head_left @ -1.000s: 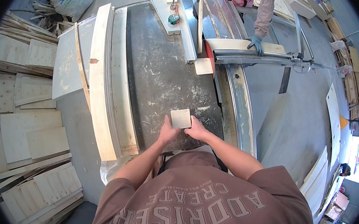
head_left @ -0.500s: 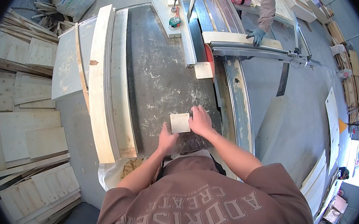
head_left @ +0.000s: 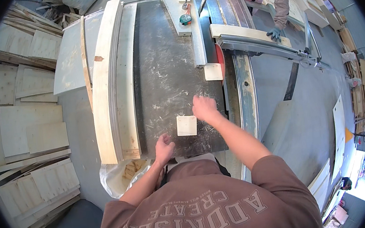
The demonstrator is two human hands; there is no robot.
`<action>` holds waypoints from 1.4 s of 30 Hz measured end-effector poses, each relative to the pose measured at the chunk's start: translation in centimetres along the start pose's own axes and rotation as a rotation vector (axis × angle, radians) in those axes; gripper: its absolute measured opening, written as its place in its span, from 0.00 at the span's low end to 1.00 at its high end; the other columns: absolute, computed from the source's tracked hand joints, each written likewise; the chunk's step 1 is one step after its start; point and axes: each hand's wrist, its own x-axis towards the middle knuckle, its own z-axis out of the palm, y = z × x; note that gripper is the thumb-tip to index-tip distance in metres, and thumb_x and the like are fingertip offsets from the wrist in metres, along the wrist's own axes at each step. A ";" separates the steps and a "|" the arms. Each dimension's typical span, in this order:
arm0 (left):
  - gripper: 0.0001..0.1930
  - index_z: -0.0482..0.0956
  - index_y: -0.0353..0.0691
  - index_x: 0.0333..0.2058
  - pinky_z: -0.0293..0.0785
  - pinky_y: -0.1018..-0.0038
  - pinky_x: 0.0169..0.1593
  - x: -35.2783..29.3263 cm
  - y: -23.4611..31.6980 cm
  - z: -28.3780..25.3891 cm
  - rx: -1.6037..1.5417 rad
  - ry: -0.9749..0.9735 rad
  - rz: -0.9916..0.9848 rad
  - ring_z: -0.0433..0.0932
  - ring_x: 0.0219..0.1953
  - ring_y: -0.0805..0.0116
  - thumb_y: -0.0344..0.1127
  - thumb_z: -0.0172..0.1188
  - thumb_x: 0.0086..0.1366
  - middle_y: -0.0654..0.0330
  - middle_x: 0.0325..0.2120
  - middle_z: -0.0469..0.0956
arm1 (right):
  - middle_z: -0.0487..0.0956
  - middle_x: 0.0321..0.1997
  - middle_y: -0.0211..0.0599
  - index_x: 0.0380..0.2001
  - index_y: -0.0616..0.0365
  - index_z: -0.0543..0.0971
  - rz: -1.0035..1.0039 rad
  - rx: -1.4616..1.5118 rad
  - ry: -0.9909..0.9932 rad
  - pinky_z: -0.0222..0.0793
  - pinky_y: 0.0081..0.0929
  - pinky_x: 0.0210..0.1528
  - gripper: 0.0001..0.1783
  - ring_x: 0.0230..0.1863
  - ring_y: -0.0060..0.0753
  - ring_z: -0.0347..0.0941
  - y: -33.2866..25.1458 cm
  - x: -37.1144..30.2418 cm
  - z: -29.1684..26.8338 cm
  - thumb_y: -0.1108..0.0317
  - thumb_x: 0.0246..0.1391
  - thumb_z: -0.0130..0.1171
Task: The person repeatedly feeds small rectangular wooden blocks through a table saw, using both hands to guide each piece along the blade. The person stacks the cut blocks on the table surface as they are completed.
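Observation:
A pale square wood block [head_left: 187, 126] lies on the dark saw table [head_left: 157, 81], untouched by either hand. My left hand [head_left: 164, 148] is just to its near left, fingers loosely bent with nothing in them. Beyond the block's far right corner, my right hand [head_left: 205, 108] is over the table, empty, its fingers partly bent and apart. A second square wood block [head_left: 212, 71] sits farther away, against the end of the metal fence [head_left: 198, 45] and beside a red guard-like part [head_left: 220, 59]. The right hand is a short way short of it.
Long stacked boards [head_left: 106, 91] run along the table's left side. A green-and-red tape measure [head_left: 185, 19] lies behind the fence. At the far right, a co-worker's gloved hand [head_left: 274, 34] rests on a long board [head_left: 241, 34] on the sliding carriage.
Both hands have come away from the near wood block: the right moved forward, the left drew back to the left. The whole view shifted slightly.

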 end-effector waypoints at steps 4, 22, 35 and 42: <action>0.30 0.74 0.24 0.64 0.78 0.62 0.66 -0.6 0.2 -0.3 0.023 -0.002 -0.012 0.83 0.62 0.51 0.27 0.63 0.63 0.39 0.59 0.83 | 0.89 0.39 0.58 0.50 0.66 0.77 0.028 0.132 -0.015 0.85 0.55 0.44 0.18 0.41 0.59 0.89 -2.5 -4.0 1.9 0.65 0.62 0.60; 0.21 0.83 0.29 0.54 0.84 0.62 0.57 -2.9 2.1 -0.9 0.303 -0.174 0.131 0.89 0.50 0.55 0.33 0.63 0.64 0.46 0.46 0.89 | 0.88 0.35 0.55 0.50 0.62 0.75 0.126 0.231 0.035 0.84 0.55 0.41 0.22 0.39 0.61 0.88 -4.5 -16.0 6.1 0.54 0.66 0.64; 0.18 0.84 0.29 0.51 0.85 0.61 0.54 -4.5 -0.6 -1.4 0.301 -0.164 0.214 0.89 0.47 0.54 0.33 0.63 0.65 0.48 0.43 0.89 | 0.87 0.36 0.57 0.48 0.61 0.76 0.085 0.254 0.062 0.83 0.57 0.40 0.22 0.39 0.63 0.87 -6.3 -18.0 7.6 0.53 0.65 0.65; 0.18 0.84 0.30 0.51 0.84 0.62 0.54 -4.3 -1.2 -1.4 0.306 -0.190 0.213 0.89 0.47 0.55 0.33 0.63 0.64 0.48 0.43 0.89 | 0.87 0.36 0.56 0.45 0.61 0.77 0.082 0.253 0.072 0.83 0.57 0.39 0.21 0.39 0.63 0.87 -6.4 -18.4 8.0 0.53 0.64 0.65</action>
